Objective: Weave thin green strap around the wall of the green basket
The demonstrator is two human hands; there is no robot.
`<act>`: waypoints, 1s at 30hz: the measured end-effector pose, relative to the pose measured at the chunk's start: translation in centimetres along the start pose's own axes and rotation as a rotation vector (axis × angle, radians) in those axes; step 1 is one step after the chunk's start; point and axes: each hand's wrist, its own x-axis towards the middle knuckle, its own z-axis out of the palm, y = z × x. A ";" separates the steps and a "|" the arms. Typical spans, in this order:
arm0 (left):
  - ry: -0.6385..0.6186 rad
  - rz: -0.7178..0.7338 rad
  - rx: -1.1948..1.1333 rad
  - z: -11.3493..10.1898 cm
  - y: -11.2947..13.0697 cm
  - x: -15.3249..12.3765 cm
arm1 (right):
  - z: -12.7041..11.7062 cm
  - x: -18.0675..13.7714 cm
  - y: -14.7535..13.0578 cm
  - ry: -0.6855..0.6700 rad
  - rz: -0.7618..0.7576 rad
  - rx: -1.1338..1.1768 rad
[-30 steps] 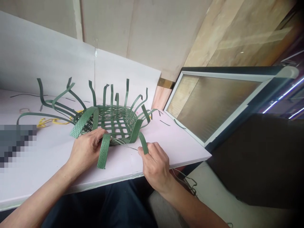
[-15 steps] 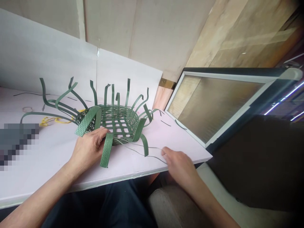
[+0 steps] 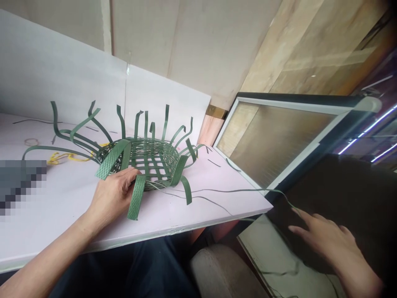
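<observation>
Basket [image 3: 149,144] sat on table [image 3: 173,217], mid-left in view, open side up, near the table's front edge. Green, woven walls, gridded base. Flat strips [image 3: 166,122] stuck out all round the rim: back ones mostly upright, left ones bent outward, front ones folded down over the rim.

Left hand [image 3: 114,192] was closed on the near rim, left of centre, between two wide folded strips; some fingertips hidden. Right hand [image 3: 331,240] was well apart, out past the table's right edge, wide, thumb clear of the index finger. Thin strand [image 3: 229,190] ran from the near rim across the table to the index fingertip. Second strand [image 3: 214,203] ran below it and over the front edge; far end blurred.

Yellow cord [image 3: 57,158] lay left of the basket, ring [image 3: 31,142] behind it. Scraps [image 3: 214,163] lay right. White board [image 3: 62,70] stood behind; framed panel [image 3: 279,145] stood at right.
</observation>
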 end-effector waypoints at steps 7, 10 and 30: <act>0.002 0.037 0.083 0.1 -0.4 -0.1 | -5.9 -8.7 -17.3 0.653 -0.800 0.469; -0.005 0.042 0.083 0.0 -0.3 -0.1 | -6.1 -11.0 -23.6 0.478 -0.987 0.598; -0.052 -0.014 -0.206 -0.5 0.3 0.2 | -6.8 -11.4 -31.2 0.822 -0.917 0.316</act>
